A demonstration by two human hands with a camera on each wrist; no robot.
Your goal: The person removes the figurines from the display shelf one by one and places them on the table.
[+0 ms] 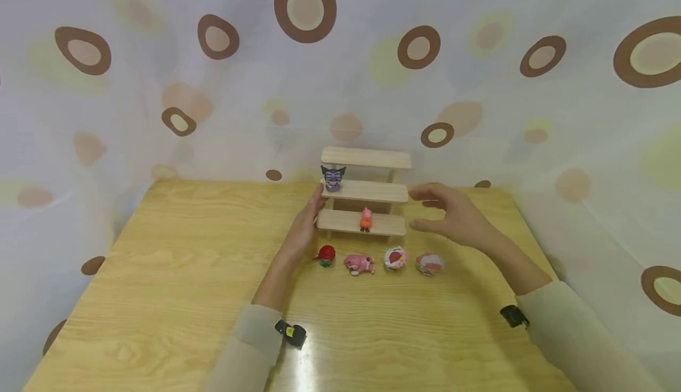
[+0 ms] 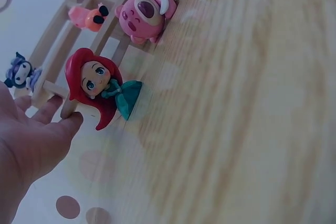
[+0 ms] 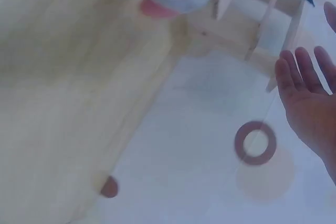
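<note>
A three-tier wooden display shelf [image 1: 372, 191] stands at the back of the table. My left hand [image 1: 303, 226] touches its left end, fingertips against the wood [image 2: 65, 90]. Beyond the right end, my right hand [image 1: 452, 214] is held with fingers spread and nothing in them. A dark purple horned figurine [image 1: 333, 179] is on the middle tier, at left. On the bottom tier stands a pink pig figurine in orange [image 1: 366, 219]. In front lie a red-haired doll figurine [image 2: 102, 85], a pink bear figurine [image 2: 147, 11], a white-and-pink figurine [image 1: 395, 258] and a pink-and-grey figurine [image 1: 430, 263].
The wooden table [image 1: 213, 274] meets a wall covering with brown rings [image 1: 305, 6] behind the shelf and at the right. The row of figurines lies just before the shelf's front feet. Black straps with small devices [image 1: 291, 333] are on both sleeves.
</note>
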